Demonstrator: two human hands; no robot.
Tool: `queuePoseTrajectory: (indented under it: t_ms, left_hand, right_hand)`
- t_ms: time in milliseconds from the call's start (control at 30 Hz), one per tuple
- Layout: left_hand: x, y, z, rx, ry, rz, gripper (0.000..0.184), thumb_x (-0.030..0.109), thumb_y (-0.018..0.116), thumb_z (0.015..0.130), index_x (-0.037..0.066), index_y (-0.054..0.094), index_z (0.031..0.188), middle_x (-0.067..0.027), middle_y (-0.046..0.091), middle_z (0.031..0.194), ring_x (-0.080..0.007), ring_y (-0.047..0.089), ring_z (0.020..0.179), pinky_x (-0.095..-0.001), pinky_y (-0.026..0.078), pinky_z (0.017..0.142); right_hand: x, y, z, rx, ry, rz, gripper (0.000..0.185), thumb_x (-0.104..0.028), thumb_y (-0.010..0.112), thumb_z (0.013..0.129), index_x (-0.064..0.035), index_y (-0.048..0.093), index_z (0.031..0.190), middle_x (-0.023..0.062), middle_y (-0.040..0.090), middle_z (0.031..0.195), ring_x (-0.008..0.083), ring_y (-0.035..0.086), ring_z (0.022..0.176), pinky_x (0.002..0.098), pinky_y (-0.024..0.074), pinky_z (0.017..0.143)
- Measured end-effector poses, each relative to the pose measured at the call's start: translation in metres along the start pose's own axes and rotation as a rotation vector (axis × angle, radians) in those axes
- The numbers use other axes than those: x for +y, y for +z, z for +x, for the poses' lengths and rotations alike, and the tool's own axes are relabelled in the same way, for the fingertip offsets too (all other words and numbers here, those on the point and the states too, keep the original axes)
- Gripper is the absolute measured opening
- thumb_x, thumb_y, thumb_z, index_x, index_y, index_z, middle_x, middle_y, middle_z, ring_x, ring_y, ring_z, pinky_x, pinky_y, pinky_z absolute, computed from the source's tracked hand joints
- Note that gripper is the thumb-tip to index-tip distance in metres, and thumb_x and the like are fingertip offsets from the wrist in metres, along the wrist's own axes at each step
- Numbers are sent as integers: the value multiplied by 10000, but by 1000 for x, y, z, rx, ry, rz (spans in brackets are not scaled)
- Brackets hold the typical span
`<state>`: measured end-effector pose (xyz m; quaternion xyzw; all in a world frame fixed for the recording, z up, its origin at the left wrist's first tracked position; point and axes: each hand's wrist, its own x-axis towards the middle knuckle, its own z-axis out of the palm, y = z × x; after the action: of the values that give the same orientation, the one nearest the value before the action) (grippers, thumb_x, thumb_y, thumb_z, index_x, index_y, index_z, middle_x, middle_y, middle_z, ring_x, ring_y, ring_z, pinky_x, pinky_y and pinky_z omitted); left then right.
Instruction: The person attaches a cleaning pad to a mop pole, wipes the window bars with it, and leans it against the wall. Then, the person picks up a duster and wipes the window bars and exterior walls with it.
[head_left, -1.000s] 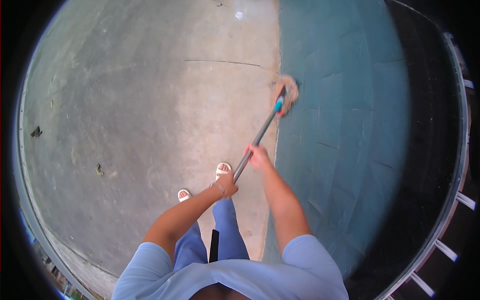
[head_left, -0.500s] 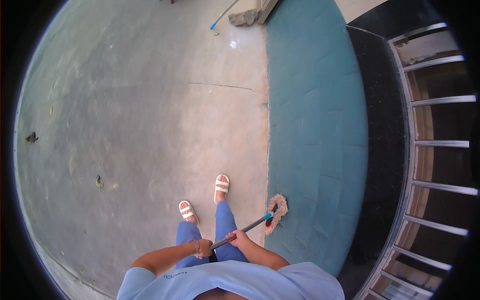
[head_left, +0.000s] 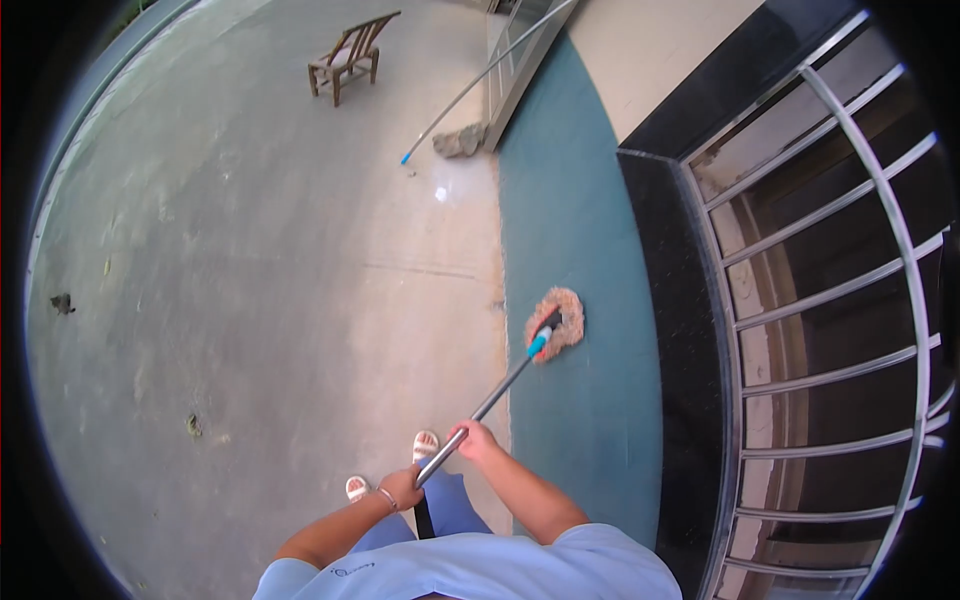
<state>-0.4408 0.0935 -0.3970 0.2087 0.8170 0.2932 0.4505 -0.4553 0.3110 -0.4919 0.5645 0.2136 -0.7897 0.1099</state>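
In the head view I hold a mop by its silver pole (head_left: 491, 402). My left hand (head_left: 403, 488), with a bracelet at the wrist, is wrapped round the pole near its upper end. Farther down the pole, my right hand (head_left: 475, 441) is closed on it too. A teal joint links the pole to the shaggy pinkish-beige mop head (head_left: 568, 318), which rests on the blue-green tiled strip (head_left: 590, 420). The mop head lies ahead of my hands and to the right.
A black stone base (head_left: 690, 400) and a barred window (head_left: 830, 380) border the strip's right side. Ahead are a rock (head_left: 460, 141), a leaning pole (head_left: 450, 108) and a wooden chair (head_left: 345, 60). Pale concrete (head_left: 280, 300) spreads left of the tiles.
The mop head has moved forward along the tiles, and both arms reach out farther with the pole. My view has tilted up, bringing the chair into sight.
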Motion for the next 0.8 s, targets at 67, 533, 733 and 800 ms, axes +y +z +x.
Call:
queuePoseTrajectory:
  t_ms: [67,533,733,800]
  left_hand:
    - [26,-22,37,101,38,-26,262,181,554,728,39,499,941,-226,609,807,-396,589,785,-458,465,720]
    - [118,-115,87,384,208,-120,224,133,571,693,-6,492,849,-264,587,746,-423,580,721,-467,469,675]
    - [76,-167,87,310,286,-224,191,119,558,701,4,489,838,-253,579,706,-416,578,696,-463,462,638]
    - [64,-190,83,311,339,-208,185,116,554,704,4,486,834,-250,577,695,-418,576,687,-464,460,630]
  right_hand:
    - [-57,39,-3,-68,-101,-65,43,-24,516,780,-17,475,787,123,513,642,260,529,582,418,488,583]
    - [-185,161,-60,-124,-448,-214,95,-59,539,763,-52,481,688,82,478,556,205,485,466,334,418,410]
    - [-164,212,-57,-71,-605,-232,100,-82,566,763,-46,473,761,65,476,551,181,472,434,312,372,363]
    - [-154,239,-76,-62,-631,-222,123,-51,561,766,-51,438,777,70,495,582,189,492,464,323,431,413]
